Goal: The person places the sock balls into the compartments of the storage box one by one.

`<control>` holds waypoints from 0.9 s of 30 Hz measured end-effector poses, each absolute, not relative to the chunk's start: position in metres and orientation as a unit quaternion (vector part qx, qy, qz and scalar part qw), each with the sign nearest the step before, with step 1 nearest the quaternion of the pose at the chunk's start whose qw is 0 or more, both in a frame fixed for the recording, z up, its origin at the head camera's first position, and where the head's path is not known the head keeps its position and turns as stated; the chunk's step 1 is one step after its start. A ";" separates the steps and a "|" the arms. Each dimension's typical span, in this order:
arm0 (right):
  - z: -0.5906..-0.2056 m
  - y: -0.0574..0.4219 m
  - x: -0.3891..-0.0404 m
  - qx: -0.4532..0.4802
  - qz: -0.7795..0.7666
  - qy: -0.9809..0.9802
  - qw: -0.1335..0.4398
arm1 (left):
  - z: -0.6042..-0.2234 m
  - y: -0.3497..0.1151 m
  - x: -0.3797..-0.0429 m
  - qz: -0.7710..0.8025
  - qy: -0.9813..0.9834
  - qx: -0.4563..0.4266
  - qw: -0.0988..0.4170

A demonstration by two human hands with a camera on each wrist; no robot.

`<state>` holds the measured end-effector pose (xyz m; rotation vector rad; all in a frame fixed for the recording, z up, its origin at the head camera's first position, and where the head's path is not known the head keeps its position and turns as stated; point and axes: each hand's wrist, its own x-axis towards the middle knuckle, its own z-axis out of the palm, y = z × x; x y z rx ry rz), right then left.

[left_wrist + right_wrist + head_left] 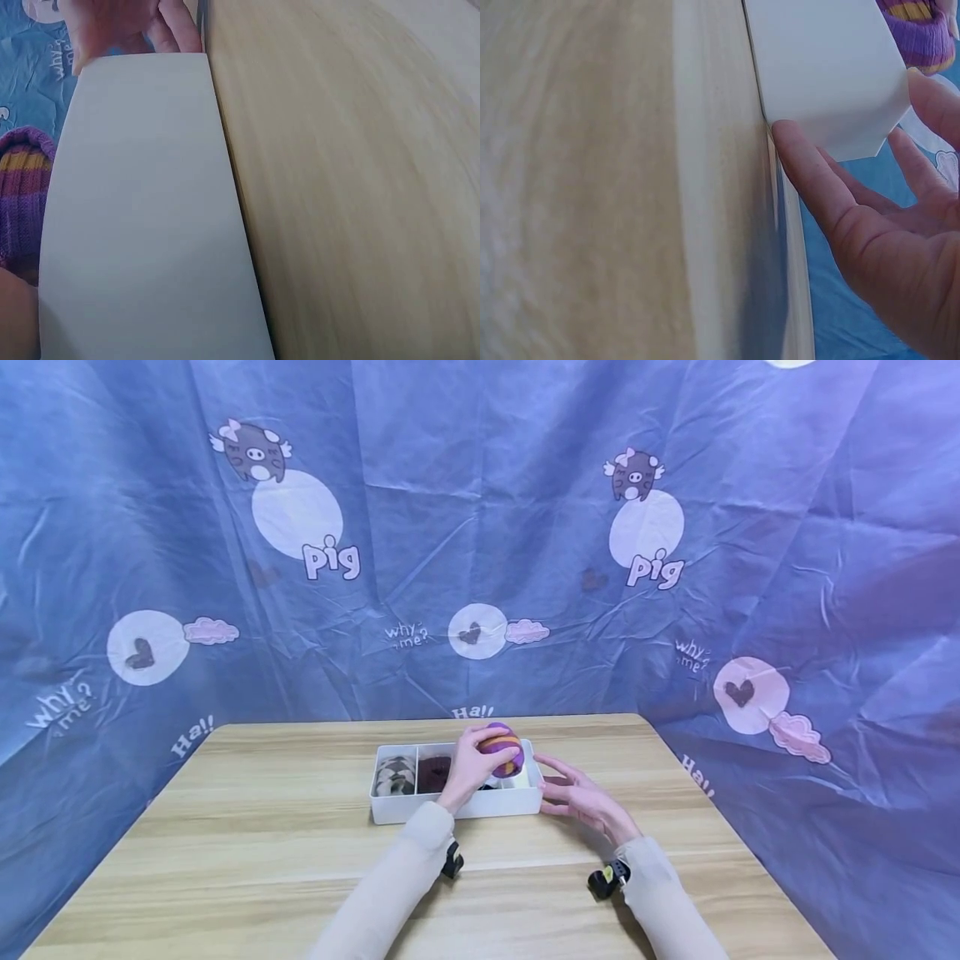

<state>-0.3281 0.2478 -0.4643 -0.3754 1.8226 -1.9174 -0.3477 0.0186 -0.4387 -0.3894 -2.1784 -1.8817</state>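
Note:
My left hand (467, 767) grips a rolled-up striped sock (508, 752) in purple and orange, over the right part of a long white divided box (495, 805). The knitted ribbing of this sock (26, 199) shows at the edge of the left wrist view. At the box's right end, my right hand (579, 797) has its fingers spread and slightly bent, fingertips right at the end wall. A patterned rolled sock (395, 776) in grey, white and dark tones fills the leftmost compartment. Beside it lies a dark brown rolled sock (433, 773), partly hidden by my left hand.
The box stands toward the back of a light wooden table (262, 860). A blue printed cloth (480, 527) hangs behind the table and along its sides. Each wrist carries a black camera mount, such as the right one (606, 881).

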 end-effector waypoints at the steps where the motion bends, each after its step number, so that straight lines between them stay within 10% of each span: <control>1: -0.464 0.248 -0.328 -0.136 -0.698 0.663 0.233 | -0.439 0.021 -0.348 -0.645 -0.743 -0.134 0.116; 27: -0.461 0.247 -0.326 -0.123 -0.694 0.673 0.222 | -0.440 0.047 -0.345 -0.545 -0.822 -0.113 0.123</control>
